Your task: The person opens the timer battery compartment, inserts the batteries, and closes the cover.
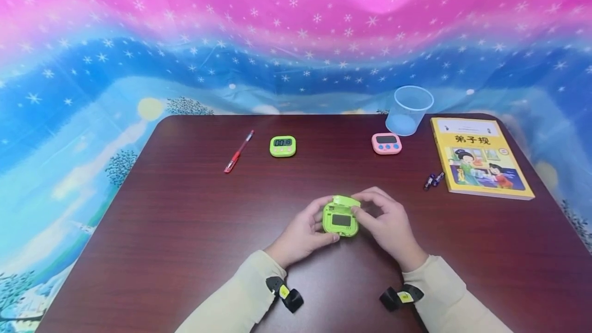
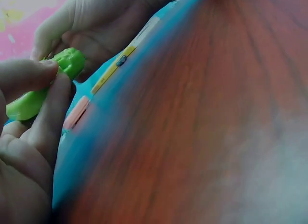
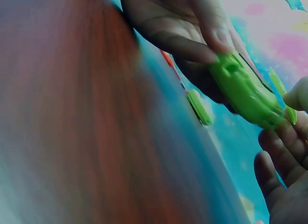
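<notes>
A green digital timer (image 1: 340, 231) is held above the table in front of me, its back turned up and a dark patch in its middle. The left hand (image 1: 302, 233) grips its left side, with the thumb at the lower edge; in the left wrist view the timer (image 2: 26, 106) sits between thumb and fingers. A flat green cover (image 1: 346, 201) stands raised along the timer's far edge. The right hand (image 1: 388, 222) pinches this cover at its right end. From the right wrist view, the cover (image 3: 278, 89) shows under the right thumb, beside the timer body (image 3: 245, 94).
On the dark red table (image 1: 194, 230) lie a red pen (image 1: 238, 153), a second green timer (image 1: 282, 146) reading digits, and a pink timer (image 1: 386, 144). A clear blue cup (image 1: 407, 112) stands behind it. Small batteries (image 1: 433, 181) lie beside a yellow book (image 1: 481, 158) at right.
</notes>
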A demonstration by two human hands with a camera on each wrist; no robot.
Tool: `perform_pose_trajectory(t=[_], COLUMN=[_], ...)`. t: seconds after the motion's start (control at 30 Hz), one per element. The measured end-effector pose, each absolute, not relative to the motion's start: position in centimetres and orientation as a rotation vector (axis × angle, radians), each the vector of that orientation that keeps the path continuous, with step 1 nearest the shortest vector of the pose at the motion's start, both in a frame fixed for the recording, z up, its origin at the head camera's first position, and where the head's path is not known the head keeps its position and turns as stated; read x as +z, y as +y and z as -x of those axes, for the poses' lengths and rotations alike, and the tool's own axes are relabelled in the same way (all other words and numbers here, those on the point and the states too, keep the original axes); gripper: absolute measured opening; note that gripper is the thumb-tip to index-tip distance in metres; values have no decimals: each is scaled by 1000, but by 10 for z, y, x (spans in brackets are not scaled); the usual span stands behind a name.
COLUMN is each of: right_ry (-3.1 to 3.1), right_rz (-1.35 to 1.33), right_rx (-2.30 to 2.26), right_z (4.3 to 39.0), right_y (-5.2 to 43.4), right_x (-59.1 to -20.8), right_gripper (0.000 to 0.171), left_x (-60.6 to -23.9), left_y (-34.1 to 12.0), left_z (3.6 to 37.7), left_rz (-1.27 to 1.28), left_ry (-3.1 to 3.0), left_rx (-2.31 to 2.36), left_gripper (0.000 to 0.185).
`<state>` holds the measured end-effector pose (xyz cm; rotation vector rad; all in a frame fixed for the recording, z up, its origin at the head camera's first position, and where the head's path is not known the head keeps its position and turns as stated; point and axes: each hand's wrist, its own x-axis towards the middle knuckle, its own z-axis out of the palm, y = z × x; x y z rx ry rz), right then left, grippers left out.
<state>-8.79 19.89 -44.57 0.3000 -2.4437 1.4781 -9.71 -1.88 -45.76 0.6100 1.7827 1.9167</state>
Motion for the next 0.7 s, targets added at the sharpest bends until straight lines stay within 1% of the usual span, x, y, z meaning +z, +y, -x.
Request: perform_pose_trajectory(t=[0.33,0.7], right_ry=[-2579,-2746], right_rz=[-264,-171], right_rx=[1325,1181], right_z=[97,112], right_y=[228,261], right_x=[-446,-457], right_gripper=[21,16], left_x=[-456,-460], left_y=[-41,-42], left_z=[110,113], left_rz=[-618,-601], left_ry=[1851,1820], left_rx=[1912,1938], left_gripper=[78,82])
